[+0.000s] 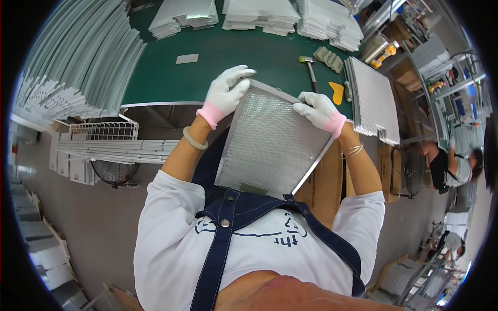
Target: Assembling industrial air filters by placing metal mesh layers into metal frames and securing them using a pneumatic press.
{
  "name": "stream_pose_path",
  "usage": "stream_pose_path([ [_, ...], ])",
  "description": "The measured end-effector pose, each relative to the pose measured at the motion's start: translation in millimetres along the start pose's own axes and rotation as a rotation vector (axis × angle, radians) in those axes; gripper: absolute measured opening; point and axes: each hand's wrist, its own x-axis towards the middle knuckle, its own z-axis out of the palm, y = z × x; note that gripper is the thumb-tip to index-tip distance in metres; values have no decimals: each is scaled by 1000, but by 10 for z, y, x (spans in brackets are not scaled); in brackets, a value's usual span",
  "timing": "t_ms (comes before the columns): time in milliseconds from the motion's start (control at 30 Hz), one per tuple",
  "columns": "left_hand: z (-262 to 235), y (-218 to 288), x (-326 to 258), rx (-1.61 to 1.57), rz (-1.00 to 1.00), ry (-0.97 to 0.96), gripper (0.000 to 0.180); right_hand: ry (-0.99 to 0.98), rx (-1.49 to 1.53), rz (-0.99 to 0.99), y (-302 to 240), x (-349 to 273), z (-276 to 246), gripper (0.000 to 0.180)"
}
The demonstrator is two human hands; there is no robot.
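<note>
A framed metal mesh filter panel [275, 135] is tilted between my body and the table, its lower end against my apron front. Gloved in white with a pink cuff, my left hand [226, 92] grips the panel's upper left corner. My right hand [319, 110], in a matching glove, pinches the upper right corner, thumb on the mesh face. A dull greenish tab [252, 188] shows at the panel's lower edge. Behind the panel lies the green table top [171, 78]. A hammer [309, 72] and a yellow scraper [336, 93] rest on it, right of the panel.
Tall stacks of frame strips [83, 57] stand at the left. Stacked silver sheets [259, 15] line the table's back; more mesh panels [371, 98] lie right. A small pale plate [187, 58] and several greenish blocks [328, 58] sit on the table. A fan [114, 171] stands below left.
</note>
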Motion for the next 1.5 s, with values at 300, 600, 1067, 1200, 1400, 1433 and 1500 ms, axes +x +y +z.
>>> stream_pose_path([
  [300,342,145,-270,-49,-112,79,66,8,42,25,69,29,57,31],
  [600,196,88,-220,-433,-467,37,50,-52,144,37,137,75,9,32],
  [1067,143,155,-232,-536,-438,101,39,-81,169,-15,216,61,-2,34],
  [1200,67,205,-190,-570,-445,17,33,-90,113,12,159,44,-22,34],
  [1400,149,233,-132,-218,-322,118,31,-84,114,15,143,37,-30,34],
  [1433,174,249,-126,-174,-303,169,29,-82,113,8,141,39,-28,33],
  [1500,214,287,-115,-131,-283,221,26,-80,112,2,150,47,-19,33],
])
